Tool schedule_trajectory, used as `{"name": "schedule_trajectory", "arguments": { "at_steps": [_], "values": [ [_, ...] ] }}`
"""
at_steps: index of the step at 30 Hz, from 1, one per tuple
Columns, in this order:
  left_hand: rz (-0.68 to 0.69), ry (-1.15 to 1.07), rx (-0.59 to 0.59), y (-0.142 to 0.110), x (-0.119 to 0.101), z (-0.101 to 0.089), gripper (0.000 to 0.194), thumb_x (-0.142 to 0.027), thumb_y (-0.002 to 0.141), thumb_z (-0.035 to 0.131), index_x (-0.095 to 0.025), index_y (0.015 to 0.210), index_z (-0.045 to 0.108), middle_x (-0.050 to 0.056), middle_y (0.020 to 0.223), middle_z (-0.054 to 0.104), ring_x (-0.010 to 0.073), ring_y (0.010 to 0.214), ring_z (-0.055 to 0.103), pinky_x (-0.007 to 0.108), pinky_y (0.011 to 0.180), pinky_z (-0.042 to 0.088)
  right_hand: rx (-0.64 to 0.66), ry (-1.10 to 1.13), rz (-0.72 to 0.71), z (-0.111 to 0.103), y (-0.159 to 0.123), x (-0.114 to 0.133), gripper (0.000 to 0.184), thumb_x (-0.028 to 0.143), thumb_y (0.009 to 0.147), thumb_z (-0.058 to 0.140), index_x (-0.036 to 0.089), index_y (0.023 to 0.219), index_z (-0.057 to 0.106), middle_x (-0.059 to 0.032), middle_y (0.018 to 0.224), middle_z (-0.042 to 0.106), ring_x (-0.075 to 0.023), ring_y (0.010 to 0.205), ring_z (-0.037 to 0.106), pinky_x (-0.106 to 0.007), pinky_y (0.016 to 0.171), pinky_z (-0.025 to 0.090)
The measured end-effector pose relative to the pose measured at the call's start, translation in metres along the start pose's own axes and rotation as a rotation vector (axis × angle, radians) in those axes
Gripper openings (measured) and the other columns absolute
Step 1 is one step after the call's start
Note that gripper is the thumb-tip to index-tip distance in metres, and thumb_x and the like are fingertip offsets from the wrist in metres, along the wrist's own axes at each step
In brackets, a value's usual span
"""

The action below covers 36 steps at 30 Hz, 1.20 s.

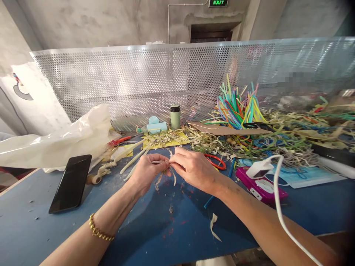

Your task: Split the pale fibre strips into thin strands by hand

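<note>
At the frame's centre, the left hand (pixel 151 170) and right hand (pixel 191 168) pinch a small bundle of dry strips (pixel 165 171), probably light, soft and easily torn, best held at its gathered top.

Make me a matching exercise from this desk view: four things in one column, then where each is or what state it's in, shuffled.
1. Phone
2. Magenta power strip
3. Gold bracelet
4. Curved pale strip

A. Around the left forearm
B. Hanging at the fingertips, between the left hand and the right hand
C. Lying flat, its screen dark
D. With a white charger on top of it

Right pairs: 1-C, 2-D, 3-A, 4-B
</note>
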<state>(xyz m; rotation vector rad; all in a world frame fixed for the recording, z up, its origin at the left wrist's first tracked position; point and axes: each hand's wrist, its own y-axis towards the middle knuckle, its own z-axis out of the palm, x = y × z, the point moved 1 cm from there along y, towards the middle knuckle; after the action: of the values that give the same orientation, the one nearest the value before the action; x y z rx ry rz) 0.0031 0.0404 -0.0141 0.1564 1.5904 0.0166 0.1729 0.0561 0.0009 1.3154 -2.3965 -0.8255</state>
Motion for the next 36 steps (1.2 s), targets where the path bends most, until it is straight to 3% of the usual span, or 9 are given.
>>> {"name": "schedule_trajectory", "arguments": {
  "at_steps": [3, 7, 14, 19, 24, 28, 31, 36],
  "values": [
    [0.016, 0.079, -0.058, 0.001, -0.003, -0.001, 0.009, -0.023, 0.07, 0.069, -0.014, 0.072, 0.068, 0.003, 0.053, 0.068, 0.0133, 0.054, 0.058, 0.024, 0.057, 0.041, -0.002, -0.002, 0.011, -0.004, 0.0, -0.005, 0.013, 0.017, 0.096, 0.052, 0.014, 0.094, 0.064, -0.0051, 0.088, 0.059, -0.0146, 0.075, 0.056, -0.027, 0.064, 0.04],
    [0.039, 0.289, -0.085, 0.001, -0.004, -0.003, 0.008, -0.021, 0.072, 0.063, -0.015, 0.071, 0.068, 0.001, 0.051, 0.066, 0.01, 0.042, 0.045, 0.022, 0.044, 0.031, 0.017, -0.039, -0.023, -0.009, 0.0, -0.007, 0.021, 0.018, 0.099, 0.046, 0.014, 0.087, 0.064, -0.0054, 0.085, 0.055, -0.0143, 0.071, 0.053, -0.029, 0.064, 0.04],
    [0.152, 0.502, 0.205, -0.009, -0.005, 0.004, 0.017, -0.008, 0.07, 0.052, -0.017, 0.066, 0.066, 0.0, 0.056, 0.066, 0.0128, 0.054, 0.06, 0.024, 0.06, 0.044, 0.033, 0.176, -0.047, -0.015, 0.002, -0.009, 0.018, 0.014, 0.095, 0.054, 0.014, 0.083, 0.068, -0.0038, 0.085, 0.054, -0.0123, 0.075, 0.053, -0.027, 0.069, 0.041],
    [0.064, 0.357, 0.332, -0.019, -0.021, 0.004, 0.009, -0.02, 0.078, 0.06, -0.016, 0.077, 0.069, 0.003, 0.061, 0.072, 0.0132, 0.054, 0.059, 0.023, 0.053, 0.041, 0.024, 0.614, 0.206, -0.018, 0.006, -0.027, 0.011, 0.021, 0.085, 0.068, 0.015, 0.076, 0.069, 0.0002, 0.072, 0.058, -0.0102, 0.066, 0.053, -0.024, 0.061, 0.041],
    [0.107, 0.142, 0.205, -0.019, -0.029, 0.0, 0.015, -0.03, 0.079, 0.068, -0.015, 0.079, 0.068, 0.006, 0.062, 0.072, 0.0144, 0.059, 0.061, 0.025, 0.059, 0.043, 0.11, 0.879, 0.392, -0.004, 0.006, -0.031, 0.016, 0.028, 0.082, 0.068, 0.013, 0.076, 0.069, 0.0025, 0.059, 0.057, -0.0083, 0.053, 0.048, -0.022, 0.05, 0.037],
    [0.151, 0.151, 0.006, -0.015, -0.028, -0.002, 0.019, -0.033, 0.077, 0.071, -0.015, 0.078, 0.068, 0.004, 0.059, 0.07, 0.0112, 0.05, 0.054, 0.022, 0.049, 0.036, 0.064, 0.726, 0.396, 0.0, 0.006, -0.02, 0.014, 0.023, 0.082, 0.065, 0.014, 0.073, 0.069, 0.0031, 0.058, 0.055, -0.0075, 0.053, 0.045, -0.021, 0.05, 0.034],
    [0.148, 0.189, -0.099, -0.013, -0.026, -0.002, 0.018, -0.033, 0.076, 0.07, -0.015, 0.078, 0.068, 0.003, 0.057, 0.069, 0.0093, 0.044, 0.048, 0.021, 0.043, 0.03, -0.016, 0.521, 0.287, -0.002, 0.005, -0.012, 0.013, 0.015, 0.083, 0.062, 0.014, 0.071, 0.069, 0.0035, 0.057, 0.053, -0.0071, 0.052, 0.043, -0.021, 0.05, 0.033],
    [0.136, 0.2, -0.173, -0.009, -0.02, -0.002, 0.015, -0.03, 0.074, 0.07, -0.016, 0.075, 0.066, 0.001, 0.053, 0.066, 0.0106, 0.044, 0.052, 0.021, 0.041, 0.029, -0.146, 0.159, 0.028, -0.007, 0.002, -0.003, 0.023, 0.012, 0.093, 0.049, 0.014, 0.092, 0.072, -0.0036, 0.074, 0.062, -0.0129, 0.068, 0.055, -0.026, 0.063, 0.041]
  ]
}}
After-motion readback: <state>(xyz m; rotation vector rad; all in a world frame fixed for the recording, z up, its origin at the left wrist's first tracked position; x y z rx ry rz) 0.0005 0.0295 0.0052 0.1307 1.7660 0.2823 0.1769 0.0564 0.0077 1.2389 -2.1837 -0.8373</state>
